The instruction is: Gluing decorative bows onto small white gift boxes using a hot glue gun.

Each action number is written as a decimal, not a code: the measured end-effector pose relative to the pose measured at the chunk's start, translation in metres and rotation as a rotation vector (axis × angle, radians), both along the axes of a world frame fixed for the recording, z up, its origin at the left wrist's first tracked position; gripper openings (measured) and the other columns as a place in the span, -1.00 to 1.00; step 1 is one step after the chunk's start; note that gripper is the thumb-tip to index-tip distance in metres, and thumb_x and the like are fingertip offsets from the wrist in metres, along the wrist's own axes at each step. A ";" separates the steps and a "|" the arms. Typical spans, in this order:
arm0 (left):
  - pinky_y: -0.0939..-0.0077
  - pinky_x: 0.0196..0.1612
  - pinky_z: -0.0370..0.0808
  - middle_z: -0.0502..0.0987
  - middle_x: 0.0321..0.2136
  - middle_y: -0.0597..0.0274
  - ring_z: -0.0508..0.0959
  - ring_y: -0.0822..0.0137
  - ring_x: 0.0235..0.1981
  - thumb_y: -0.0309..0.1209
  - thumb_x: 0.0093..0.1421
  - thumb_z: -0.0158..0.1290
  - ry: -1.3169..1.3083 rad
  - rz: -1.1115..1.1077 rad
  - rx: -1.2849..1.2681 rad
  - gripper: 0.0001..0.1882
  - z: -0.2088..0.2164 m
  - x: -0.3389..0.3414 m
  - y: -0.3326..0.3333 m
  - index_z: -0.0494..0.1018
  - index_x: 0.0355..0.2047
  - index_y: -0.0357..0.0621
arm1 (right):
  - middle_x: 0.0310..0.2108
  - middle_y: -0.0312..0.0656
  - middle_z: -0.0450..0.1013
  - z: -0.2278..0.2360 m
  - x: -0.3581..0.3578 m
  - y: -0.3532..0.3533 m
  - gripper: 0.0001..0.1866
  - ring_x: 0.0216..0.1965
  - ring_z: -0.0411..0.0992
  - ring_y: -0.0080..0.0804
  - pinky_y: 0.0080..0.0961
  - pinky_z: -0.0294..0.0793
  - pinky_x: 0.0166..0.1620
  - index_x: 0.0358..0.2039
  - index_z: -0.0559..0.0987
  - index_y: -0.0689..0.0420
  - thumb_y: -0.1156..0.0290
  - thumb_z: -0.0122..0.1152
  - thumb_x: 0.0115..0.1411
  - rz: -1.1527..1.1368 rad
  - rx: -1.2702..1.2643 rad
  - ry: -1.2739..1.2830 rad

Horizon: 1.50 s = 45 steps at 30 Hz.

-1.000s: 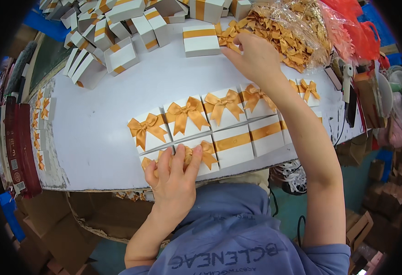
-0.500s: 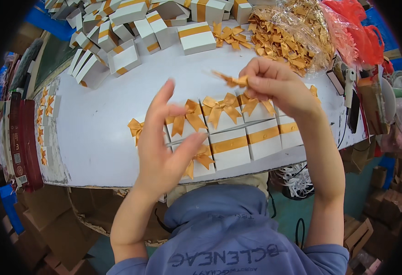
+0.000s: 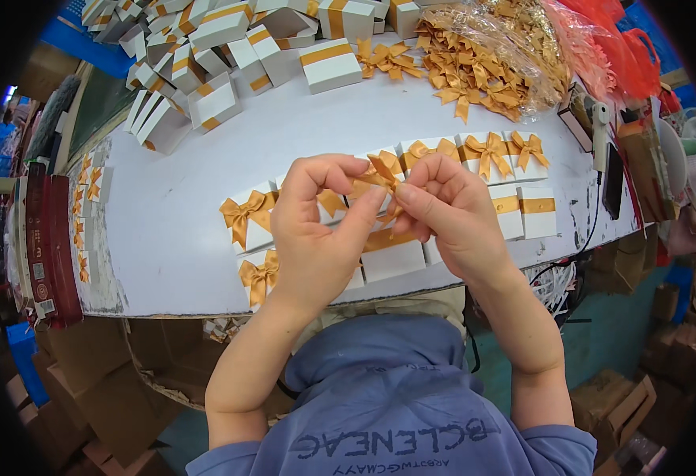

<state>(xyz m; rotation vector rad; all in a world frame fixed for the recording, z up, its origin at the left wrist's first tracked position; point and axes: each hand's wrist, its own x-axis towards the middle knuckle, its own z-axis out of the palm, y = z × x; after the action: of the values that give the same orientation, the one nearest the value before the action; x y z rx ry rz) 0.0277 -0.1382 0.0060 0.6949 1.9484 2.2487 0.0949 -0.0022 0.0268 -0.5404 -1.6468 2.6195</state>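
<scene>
Head view, right fingers [image 3: 429, 206] pinching gold bow [image 3: 383, 170], left fingers [image 3: 328, 170] curved, parted, close by

The widest open room is the bare table [image 3: 173, 206] left of centre, between the small boxes [image 3: 102, 192] near the left edge and the two rows [image 3: 395, 262] of boxes at centre. From there an open lane runs rightward above the rows, bounded at the top by loose boxes [image 3: 250, 70], a lone box [image 3: 332, 71] and the bow pile [image 3: 475, 75]. The left hand [image 3: 320, 214] and right hand [image 3: 452, 213] block the rows' middle. At right, a glue gun [image 3: 599, 131], cord [image 3: 596, 210] and phone [image 3: 613, 186] leave only a narrow strip.
</scene>
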 end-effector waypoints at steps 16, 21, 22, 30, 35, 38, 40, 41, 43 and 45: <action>0.76 -0.42 0.40 0.40 -0.41 0.25 0.43 0.59 -0.42 -0.67 0.12 -0.03 -0.309 -0.159 0.192 -0.84 0.000 0.030 -0.008 0.21 -0.41 -0.20 | -0.54 -0.34 0.41 0.001 0.029 -0.007 -0.89 -0.52 0.36 -0.74 -0.79 0.32 -0.50 -0.40 0.40 0.22 0.52 0.15 0.10 -0.061 0.075 0.041; 0.77 -0.44 0.39 0.43 -0.37 0.26 0.44 0.60 -0.43 -0.66 0.14 -0.07 -0.321 -0.160 0.045 -0.80 -0.003 0.039 -0.012 0.35 -0.20 -0.30 | -0.55 -0.37 0.37 -0.009 0.032 -0.012 -0.91 -0.54 0.32 -0.75 -0.79 0.31 -0.50 -0.38 0.39 0.21 0.58 0.12 0.10 -0.118 0.134 0.058; 0.76 -0.45 0.39 0.45 -0.36 0.26 0.45 0.57 -0.44 -0.65 0.15 -0.07 -0.325 -0.180 -0.015 -0.74 -0.006 0.039 -0.015 0.36 -0.12 -0.29 | -0.56 -0.38 0.35 -0.010 0.033 -0.014 -0.92 -0.55 0.31 -0.75 -0.80 0.29 -0.51 -0.39 0.38 0.21 0.59 0.09 0.11 -0.112 0.273 0.117; 0.71 -0.38 0.44 0.47 -0.30 0.27 0.46 0.55 -0.36 -0.62 0.18 -0.09 -0.458 -0.285 -0.093 -0.68 -0.004 0.044 -0.025 0.37 -0.04 -0.26 | -0.57 -0.37 0.30 -0.013 0.041 -0.013 -0.93 -0.57 0.26 -0.75 -0.79 0.24 -0.53 -0.40 0.34 0.21 0.63 0.02 0.14 -0.045 0.413 0.191; 0.64 -0.31 0.50 0.48 -0.24 0.20 0.48 0.51 -0.31 -0.63 0.17 -0.11 -0.614 -0.386 0.088 -0.68 -0.006 0.045 -0.033 0.35 -0.04 -0.27 | -0.54 -0.37 0.31 -0.015 0.045 -0.010 -0.94 -0.53 0.27 -0.75 -0.81 0.24 -0.49 -0.37 0.33 0.19 0.56 0.02 0.16 -0.056 0.224 0.196; 0.64 -0.32 0.50 0.48 -0.23 0.17 0.48 0.51 -0.31 -0.63 0.17 -0.11 -0.625 -0.351 0.078 -0.67 -0.002 0.047 -0.032 0.34 -0.02 -0.27 | -0.51 -0.37 0.34 -0.017 0.046 -0.008 -0.93 -0.52 0.27 -0.78 -0.82 0.24 -0.48 -0.37 0.33 0.19 0.52 0.03 0.18 -0.045 0.080 0.150; 0.63 -0.32 0.50 0.48 -0.23 0.15 0.49 0.51 -0.32 -0.64 0.17 -0.11 -0.608 -0.355 0.095 -0.68 -0.004 0.049 -0.033 0.34 -0.04 -0.28 | -0.51 -0.38 0.35 -0.018 0.047 -0.008 -0.93 -0.51 0.27 -0.80 -0.83 0.24 -0.48 -0.37 0.34 0.20 0.51 0.03 0.18 -0.044 0.052 0.098; 0.63 -0.32 0.50 0.47 -0.23 0.13 0.49 0.50 -0.32 -0.65 0.17 -0.11 -0.588 -0.359 0.112 -0.70 -0.005 0.050 -0.034 0.34 -0.06 -0.28 | -0.50 -0.38 0.36 -0.018 0.048 -0.009 -0.92 -0.51 0.27 -0.81 -0.84 0.24 -0.49 -0.37 0.34 0.20 0.49 0.03 0.19 -0.043 0.024 0.048; 0.63 -0.33 0.50 0.48 -0.23 0.11 0.49 0.50 -0.33 -0.66 0.16 -0.10 -0.588 -0.353 0.184 -0.74 -0.010 0.053 -0.034 0.36 -0.11 -0.28 | -0.50 -0.39 0.37 -0.018 0.050 -0.010 -0.92 -0.51 0.27 -0.82 -0.84 0.23 -0.49 -0.37 0.35 0.20 0.49 0.03 0.19 -0.043 0.002 0.009; 0.64 -0.33 0.49 0.48 -0.24 0.09 0.49 0.50 -0.33 -0.66 0.16 -0.10 -0.587 -0.347 0.254 -0.78 -0.011 0.056 -0.034 0.37 -0.17 -0.29 | -0.50 -0.39 0.37 -0.019 0.053 -0.012 -0.91 -0.52 0.26 -0.83 -0.85 0.23 -0.49 -0.36 0.35 0.20 0.48 0.03 0.19 -0.043 -0.022 -0.030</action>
<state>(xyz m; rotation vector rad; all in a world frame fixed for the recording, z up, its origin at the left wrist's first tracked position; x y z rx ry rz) 0.0840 -0.1724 -0.0053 0.3009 1.1912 2.1667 0.1476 -0.0139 0.0075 -0.6119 -1.5977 2.6143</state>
